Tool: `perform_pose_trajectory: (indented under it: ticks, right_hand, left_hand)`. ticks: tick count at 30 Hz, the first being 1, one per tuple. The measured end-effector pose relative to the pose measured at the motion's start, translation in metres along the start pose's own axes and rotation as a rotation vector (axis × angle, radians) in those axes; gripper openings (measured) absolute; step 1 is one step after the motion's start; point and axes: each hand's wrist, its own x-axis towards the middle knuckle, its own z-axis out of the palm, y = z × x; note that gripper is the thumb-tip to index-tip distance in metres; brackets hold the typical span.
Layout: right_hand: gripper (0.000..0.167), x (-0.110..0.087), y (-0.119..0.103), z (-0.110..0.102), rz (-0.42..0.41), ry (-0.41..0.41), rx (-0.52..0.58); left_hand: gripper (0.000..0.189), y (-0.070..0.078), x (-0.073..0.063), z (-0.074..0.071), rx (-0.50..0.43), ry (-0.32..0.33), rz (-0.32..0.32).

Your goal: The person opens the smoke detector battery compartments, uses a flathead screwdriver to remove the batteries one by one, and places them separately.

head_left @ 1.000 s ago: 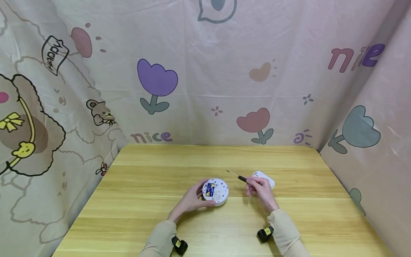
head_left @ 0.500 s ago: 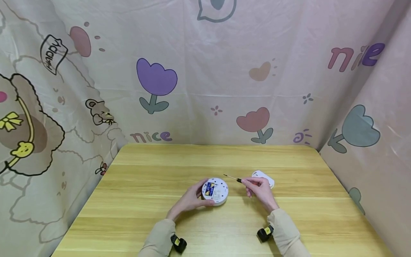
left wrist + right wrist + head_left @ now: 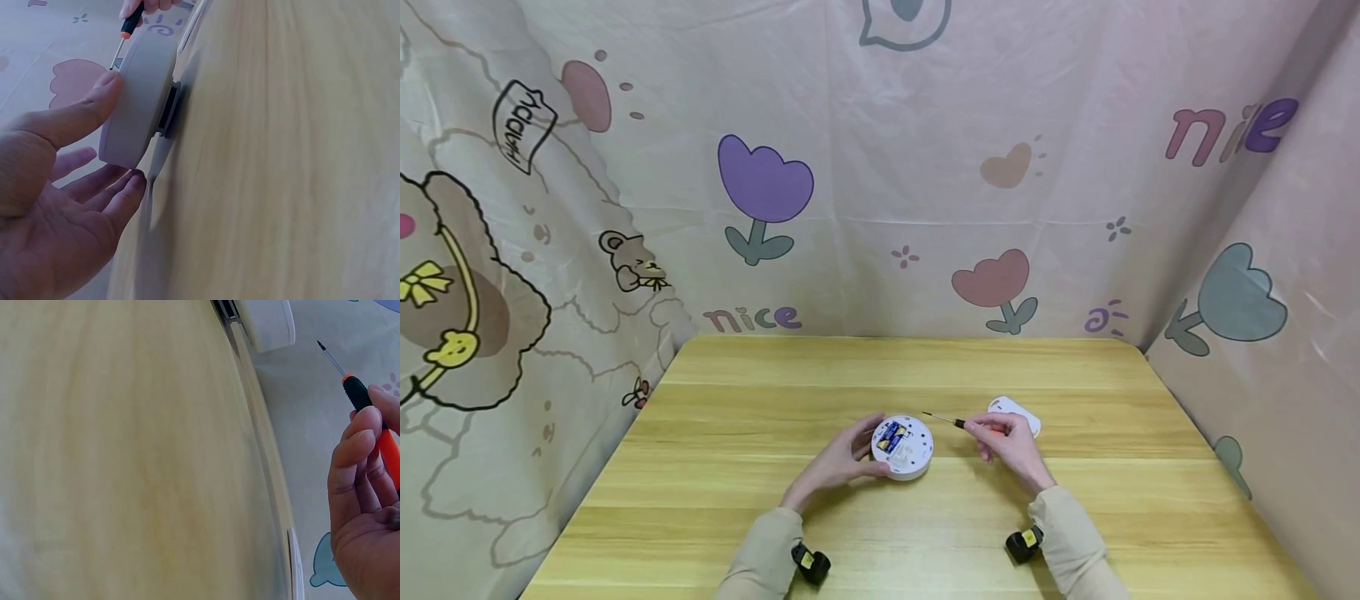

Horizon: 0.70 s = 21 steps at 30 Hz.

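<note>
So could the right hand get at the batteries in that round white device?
Probably yes: the batteries show uncovered on top, and the left hand holds the round device by its left side. The right hand holds a screwdriver, though.

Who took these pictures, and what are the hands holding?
There's no robot here, only a person. The wide picture comes from a camera on the person's head, looking forward and down. The close ones come from a small black camera on each wrist. The left hand grips a round white device with what look like blue-and-yellow batteries in it. The right hand holds a screwdriver, its tip apart from the device. On the wooden table, partly behind the right hand, lies a flat white piece.
</note>
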Motion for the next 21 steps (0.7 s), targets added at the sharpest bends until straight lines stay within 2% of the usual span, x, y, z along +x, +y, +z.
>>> perform_pose_trajectory:
  ticks: [5, 14, 18, 21]
  right_hand:
    - [0.031, -0.0006, 0.0002, -0.0008, -0.018, -0.011, -0.009]
    - [0.028, -0.0013, 0.0013, -0.0029, -0.041, -0.006, -0.026]
    - [0.028, -0.0020, 0.0012, -0.0042, -0.041, -0.011, -0.028]
    - [0.028, -0.0027, 0.0007, -0.0045, -0.038, -0.010, -0.028]
  left_hand:
    - [0.090, -0.0018, -0.0007, -0.0029, -0.029, -0.014, -0.015]
    - [0.082, -0.0019, -0.0032, -0.0085, -0.011, -0.035, -0.008]
    - [0.077, 0.0004, -0.0050, -0.0091, 0.034, -0.032, -0.016]
    - [0.073, 0.0045, -0.0064, -0.0077, 0.086, 0.009, -0.043]
